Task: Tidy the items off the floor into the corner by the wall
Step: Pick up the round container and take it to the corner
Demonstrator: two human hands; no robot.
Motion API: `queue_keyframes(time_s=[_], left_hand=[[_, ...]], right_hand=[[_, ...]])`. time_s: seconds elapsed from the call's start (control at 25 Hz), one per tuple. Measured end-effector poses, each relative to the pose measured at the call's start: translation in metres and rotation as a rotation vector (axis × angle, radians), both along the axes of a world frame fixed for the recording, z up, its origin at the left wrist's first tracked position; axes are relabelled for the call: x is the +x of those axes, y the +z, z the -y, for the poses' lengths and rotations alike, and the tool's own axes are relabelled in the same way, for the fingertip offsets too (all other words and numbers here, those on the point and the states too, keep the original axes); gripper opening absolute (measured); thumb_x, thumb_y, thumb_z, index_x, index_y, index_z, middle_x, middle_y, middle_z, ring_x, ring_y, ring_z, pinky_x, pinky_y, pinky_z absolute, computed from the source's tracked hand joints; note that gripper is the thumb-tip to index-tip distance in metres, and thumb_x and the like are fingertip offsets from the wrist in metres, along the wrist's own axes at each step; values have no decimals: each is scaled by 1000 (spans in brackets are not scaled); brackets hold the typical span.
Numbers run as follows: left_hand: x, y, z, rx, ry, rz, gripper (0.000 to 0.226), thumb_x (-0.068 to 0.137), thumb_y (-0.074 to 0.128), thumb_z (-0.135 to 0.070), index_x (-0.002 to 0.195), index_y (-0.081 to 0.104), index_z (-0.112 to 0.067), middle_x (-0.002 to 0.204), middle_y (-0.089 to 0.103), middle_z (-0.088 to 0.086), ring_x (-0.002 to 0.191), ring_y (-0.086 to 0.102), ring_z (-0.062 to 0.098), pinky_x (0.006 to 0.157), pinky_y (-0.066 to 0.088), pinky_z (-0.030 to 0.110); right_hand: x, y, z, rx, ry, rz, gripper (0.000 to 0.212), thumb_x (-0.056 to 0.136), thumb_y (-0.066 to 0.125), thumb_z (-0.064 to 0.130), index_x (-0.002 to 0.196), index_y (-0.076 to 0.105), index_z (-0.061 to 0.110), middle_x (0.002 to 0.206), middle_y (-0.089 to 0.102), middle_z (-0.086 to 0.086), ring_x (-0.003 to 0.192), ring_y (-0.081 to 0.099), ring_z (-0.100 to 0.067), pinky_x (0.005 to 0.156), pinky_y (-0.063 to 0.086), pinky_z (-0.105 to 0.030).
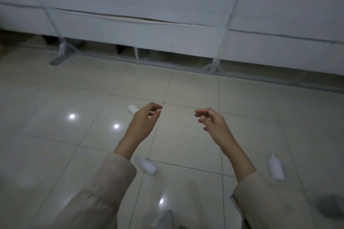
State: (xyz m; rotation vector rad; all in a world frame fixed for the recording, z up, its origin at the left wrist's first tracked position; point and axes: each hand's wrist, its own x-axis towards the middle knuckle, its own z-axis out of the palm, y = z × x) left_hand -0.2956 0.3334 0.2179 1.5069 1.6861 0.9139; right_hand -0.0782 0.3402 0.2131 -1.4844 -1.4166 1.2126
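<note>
Both grips loose and empty: left hand, right hand. Small white plastic bottles on glossy tiled floor; likely light, slippery; best pinched round the body.

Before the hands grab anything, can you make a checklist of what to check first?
1. Left hand free: ok, fingers loosely curled, holding nothing.
2. Right hand free: ok, also holding nothing.
3. Small white plastic bottle lying by the left sleeve: ok, in plain sight on the glossy tiled floor.
4. White bottle with a pointed tip on the right: ok, visible.
5. White item behind the left hand: cannot tell what it is, partly hidden.
6. Corner by the wall: cannot tell, not in view.
</note>
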Motion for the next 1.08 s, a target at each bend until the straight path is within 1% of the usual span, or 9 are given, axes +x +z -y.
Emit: queue_keyframes(time_s=[0.16,0.32,0.48,0.6,0.68,0.76,0.8,0.92,1.08], left_hand=[[63,-4,-30,-12,-199,-13,15,93,48,-23,100,61,-23,103,64,-6,94,58,10,80,42,25],[126,-12,-57,-45,-412,-38,14,93,48,-23,99,60,-26,103,64,-8,94,59,10,81,41,26],[202,-13,-75,-55,-630,-55,14,93,48,-21,97,60,-26,100,63,-9,91,58,8,81,40,24],[267,-13,-80,-48,-750,-70,14,93,48,-20,97,60,-26,99,63,-10,88,56,-2,76,39,17],[319,-16,-79,-40,-819,-75,14,93,48,-21,97,59,-28,100,63,-11,89,54,-5,76,39,15],[371,-19,-75,-21,-851,-73,14,93,48,-21,97,59,-29,100,64,-12,91,56,-3,77,41,20],[397,-20,-72,-13,-858,-61,15,93,48,-21,97,59,-29,101,63,-11,91,56,-2,77,41,20],[474,-27,-60,-18,-891,-25,15,93,48,-17,97,60,-25,100,63,-8,88,56,5,75,38,12],[561,-39,-42,-49,-934,-20,15,93,48,-17,100,61,-21,101,64,-4,88,56,5,74,37,9]], right_hand=[[56,1,12,-22,-246,-103,26,91,44,8,94,60,28,103,63,5,97,58,-15,77,43,-28],[111,-7,28,-34,-454,-134,27,90,45,8,92,60,31,100,64,8,99,58,-16,76,44,-28],[178,-19,54,-29,-694,-150,29,90,45,8,90,60,32,97,63,13,96,58,-14,74,43,-27],[235,-27,79,-28,-846,-153,27,90,46,7,92,60,29,98,63,12,96,57,-16,72,43,-27],[280,-32,97,-24,-917,-149,27,89,46,7,92,61,29,99,64,11,95,57,-16,72,43,-26],[327,-38,112,-30,-967,-141,28,89,47,7,90,60,31,99,63,12,97,57,-15,72,43,-26],[352,-40,118,-29,-981,-136,28,90,46,6,90,60,31,99,63,12,98,57,-15,72,43,-25],[426,-42,138,-42,-1039,-113,24,91,46,6,93,59,26,97,62,12,96,56,-13,73,42,-24],[500,-46,166,-61,-1064,-96,20,90,49,5,99,60,18,94,59,13,91,55,-7,75,41,-18]])
